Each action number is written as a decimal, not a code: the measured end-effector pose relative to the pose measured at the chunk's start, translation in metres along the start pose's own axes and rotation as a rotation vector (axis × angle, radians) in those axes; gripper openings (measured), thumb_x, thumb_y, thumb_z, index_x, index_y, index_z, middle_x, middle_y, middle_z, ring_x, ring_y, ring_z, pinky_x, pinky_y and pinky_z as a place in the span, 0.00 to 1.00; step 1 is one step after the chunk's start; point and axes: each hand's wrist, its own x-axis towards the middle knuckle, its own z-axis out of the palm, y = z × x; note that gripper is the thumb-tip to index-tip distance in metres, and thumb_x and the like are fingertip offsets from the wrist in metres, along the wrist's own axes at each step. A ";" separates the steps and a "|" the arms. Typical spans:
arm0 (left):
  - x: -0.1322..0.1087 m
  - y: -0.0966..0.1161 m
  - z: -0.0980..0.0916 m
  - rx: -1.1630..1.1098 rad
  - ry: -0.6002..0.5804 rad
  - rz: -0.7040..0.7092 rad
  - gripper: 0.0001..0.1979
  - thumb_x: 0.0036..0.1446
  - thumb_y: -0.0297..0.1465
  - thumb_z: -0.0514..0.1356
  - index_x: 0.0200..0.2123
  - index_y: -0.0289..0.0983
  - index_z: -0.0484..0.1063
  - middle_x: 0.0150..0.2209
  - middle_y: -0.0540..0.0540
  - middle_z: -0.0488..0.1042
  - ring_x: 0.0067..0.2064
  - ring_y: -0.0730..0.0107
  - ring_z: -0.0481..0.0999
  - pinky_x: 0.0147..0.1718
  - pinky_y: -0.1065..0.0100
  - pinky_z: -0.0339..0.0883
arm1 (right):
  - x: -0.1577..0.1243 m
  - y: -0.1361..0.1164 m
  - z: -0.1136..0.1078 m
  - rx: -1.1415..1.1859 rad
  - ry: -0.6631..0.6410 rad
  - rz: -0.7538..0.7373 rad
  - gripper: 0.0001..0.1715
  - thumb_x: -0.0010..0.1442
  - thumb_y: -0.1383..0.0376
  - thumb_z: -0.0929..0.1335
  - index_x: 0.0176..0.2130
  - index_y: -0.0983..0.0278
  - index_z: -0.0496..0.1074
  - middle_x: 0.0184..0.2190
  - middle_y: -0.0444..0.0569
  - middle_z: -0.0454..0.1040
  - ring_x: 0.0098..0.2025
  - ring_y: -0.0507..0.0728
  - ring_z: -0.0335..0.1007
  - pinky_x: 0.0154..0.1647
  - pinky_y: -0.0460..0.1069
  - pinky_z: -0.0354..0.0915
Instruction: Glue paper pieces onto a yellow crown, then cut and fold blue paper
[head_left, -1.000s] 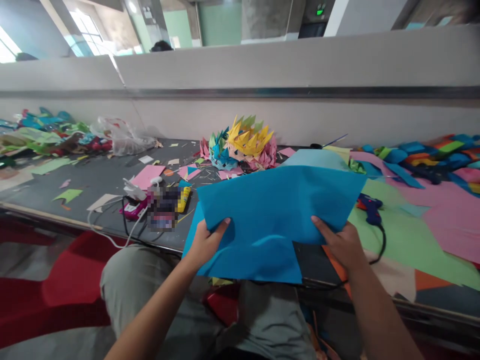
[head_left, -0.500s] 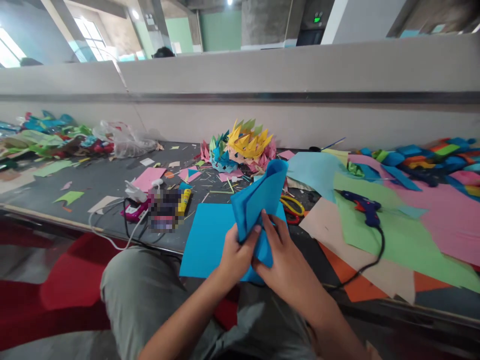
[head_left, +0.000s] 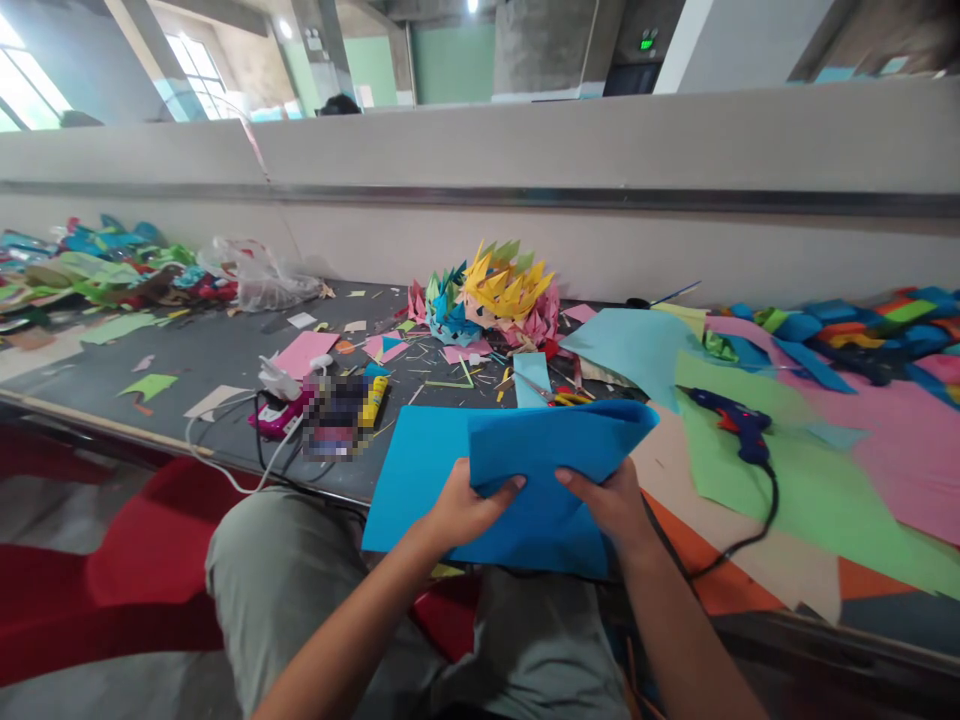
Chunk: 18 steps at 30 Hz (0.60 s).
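Head view shows the left hand (head_left: pixel 474 505) and right hand (head_left: pixel 609 500) gripping a folded sheet (head_left: pixel 551 435), thumbs on its near face. Beneath the folded sheet and to its left, a flat sheet (head_left: pixel 424 460) lies on the desk (head_left: pixel 225 350). Scissors (head_left: pixel 571 398) show just behind the folded sheet, paper crowns (head_left: pixel 506 290) farther back; a glue gun (head_left: pixel 739 418) rests on green paper (head_left: pixel 720 470) to its right, a power strip (head_left: pixel 279 417) to its left.

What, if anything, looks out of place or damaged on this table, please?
Two things: paper scraps litter the dark table untidily, and the glue gun lies on its side directly on green paper, odd for a heating tool. The held blue sheet shows no visible tear.
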 end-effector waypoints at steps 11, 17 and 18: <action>0.001 0.001 0.011 -0.132 0.082 -0.053 0.14 0.54 0.38 0.59 0.41 0.37 0.76 0.40 0.45 0.78 0.42 0.58 0.77 0.45 0.61 0.69 | -0.001 0.001 0.005 0.020 0.092 0.011 0.23 0.37 0.58 0.76 0.35 0.65 0.75 0.34 0.52 0.79 0.37 0.66 0.75 0.35 0.56 0.72; 0.000 0.001 0.010 -0.146 0.092 -0.071 0.14 0.53 0.36 0.60 0.42 0.36 0.75 0.41 0.44 0.78 0.42 0.59 0.77 0.44 0.61 0.70 | -0.004 0.007 0.006 0.069 0.026 0.011 0.21 0.40 0.56 0.75 0.34 0.65 0.76 0.33 0.53 0.79 0.36 0.66 0.75 0.34 0.57 0.72; 0.000 0.001 0.010 -0.141 0.091 -0.070 0.15 0.53 0.35 0.60 0.42 0.36 0.75 0.41 0.44 0.78 0.42 0.58 0.77 0.44 0.61 0.70 | -0.004 0.007 0.006 0.071 0.030 0.008 0.22 0.39 0.56 0.75 0.34 0.65 0.76 0.33 0.53 0.79 0.36 0.66 0.75 0.35 0.57 0.72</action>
